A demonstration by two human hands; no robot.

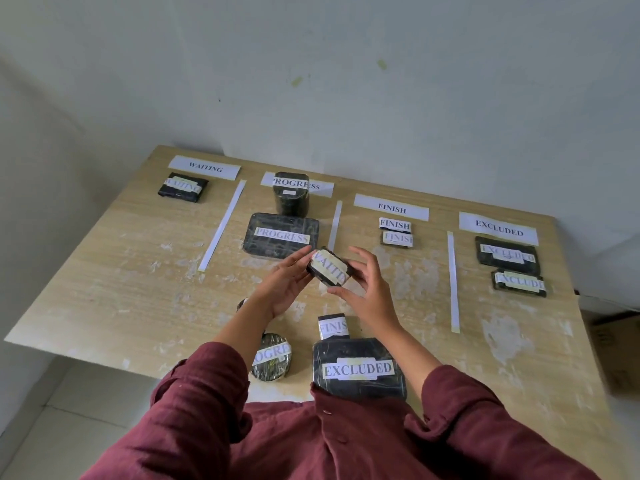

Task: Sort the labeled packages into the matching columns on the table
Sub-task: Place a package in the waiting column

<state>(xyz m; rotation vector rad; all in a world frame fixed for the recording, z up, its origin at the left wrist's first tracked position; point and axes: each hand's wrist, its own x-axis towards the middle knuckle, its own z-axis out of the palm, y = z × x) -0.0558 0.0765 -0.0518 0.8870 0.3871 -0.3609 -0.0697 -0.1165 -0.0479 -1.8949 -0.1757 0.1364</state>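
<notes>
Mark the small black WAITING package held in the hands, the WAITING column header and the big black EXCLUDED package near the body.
held WAITING package (329, 268), head view, on its white label
WAITING column header (205, 167), head view, paper centre
big EXCLUDED package (358, 369), head view, on its label

Worn wooden table (104, 299): four header labels (204, 167), paper divider strips (223, 225), black labeled packages (280, 236) in columns and near edge.

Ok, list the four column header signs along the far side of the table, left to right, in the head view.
WAITING sign → PROGRESS sign → FINISH sign → EXCLUDED sign.
</notes>
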